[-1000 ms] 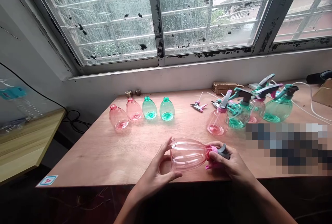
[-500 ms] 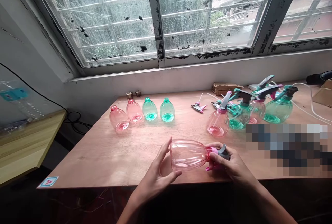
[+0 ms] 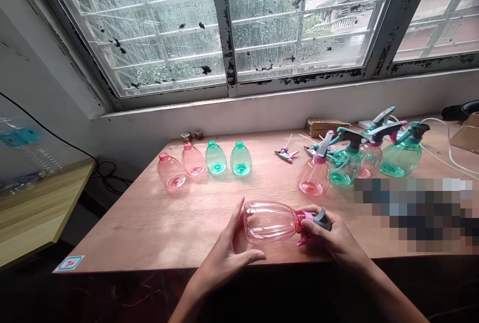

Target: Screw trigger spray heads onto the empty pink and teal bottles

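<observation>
A clear pink spray bottle (image 3: 269, 222) lies sideways in the air above the table's front edge, its base pointing left. My right hand (image 3: 329, 233) is closed around its grey and pink trigger head (image 3: 321, 219) at the neck. By the base, my left hand (image 3: 228, 248) is open, thumb and fingers spread apart, the thumb below the bottle. Whether the left fingers touch the base I cannot tell. Behind the bottle, to the right, stands another pink spray bottle (image 3: 313, 179) with its head fitted.
Two pink bottles (image 3: 193, 161) and two green bottles (image 3: 241, 159) without heads stand at the back left. A loose spray head (image 3: 286, 154) lies behind, near a brown box (image 3: 324, 126). Several headed bottles, including a green one (image 3: 402, 156), stand right. A blurred patch covers the right side.
My left thumb has moved down and away from the bottle's side, and the left hand has spread wider. The bottle's base has shifted slightly up and left; the right hand keeps its grip.
</observation>
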Demonstrator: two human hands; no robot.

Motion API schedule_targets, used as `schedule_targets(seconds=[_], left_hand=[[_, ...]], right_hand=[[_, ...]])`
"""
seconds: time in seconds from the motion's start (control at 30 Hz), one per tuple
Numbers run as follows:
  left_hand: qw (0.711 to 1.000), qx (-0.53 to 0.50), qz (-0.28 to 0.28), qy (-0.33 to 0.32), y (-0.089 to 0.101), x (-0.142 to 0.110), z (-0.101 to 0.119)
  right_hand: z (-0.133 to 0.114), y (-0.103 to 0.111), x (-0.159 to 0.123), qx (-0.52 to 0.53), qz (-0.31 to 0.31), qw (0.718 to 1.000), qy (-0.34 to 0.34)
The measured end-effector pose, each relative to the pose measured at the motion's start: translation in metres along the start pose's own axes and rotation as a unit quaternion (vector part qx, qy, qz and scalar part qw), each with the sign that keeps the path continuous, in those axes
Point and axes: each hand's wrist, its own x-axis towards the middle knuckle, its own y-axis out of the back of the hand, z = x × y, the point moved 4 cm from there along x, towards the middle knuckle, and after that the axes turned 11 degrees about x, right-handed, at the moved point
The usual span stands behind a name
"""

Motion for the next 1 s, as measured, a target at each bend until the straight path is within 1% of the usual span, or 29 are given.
schedule_targets(seconds=[0.13,0.2,0.33,0.57,0.7,0.8,1.0], left_hand=[[1.0,-0.021,-0.017,0.014,0.0012,-0.0005,-0.0033],[1.0,-0.006,-0.016,0.003,0.0015,-0.0005,-0.0026],[1.0,0.015,0.004,-0.024,0.0006,-0.0011,0.0012],[1.0,0.013,-0.003,0.013,0.0014,-0.0014,-0.0006],[1.0,0.02,0.003,-0.014,0.0013,-0.0004,0.0002],[1.0,0.004,-0.005,-0.025,-0.0008,0.0,-0.0009],[0.999,-0.033,-0.019,0.0,-0.0003,0.0002,-0.0026]], right_hand=[[0.003,0.0026,0.0005,-0.006,0.003,1.0,0.001],[0.004,0.0037,0.0007,-0.003,0.007,1.0,0.002],[0.004,0.0034,0.0009,0.003,0.011,1.0,0.004],[0.0039,0.0024,0.0004,0.008,0.014,1.0,0.002],[0.0052,0.0031,0.0014,0.013,0.021,1.0,0.002],[0.0061,0.0034,0.0015,0.016,0.021,1.0,-0.003],[0.0059,0.0041,0.0001,0.006,0.007,1.0,-0.003]])
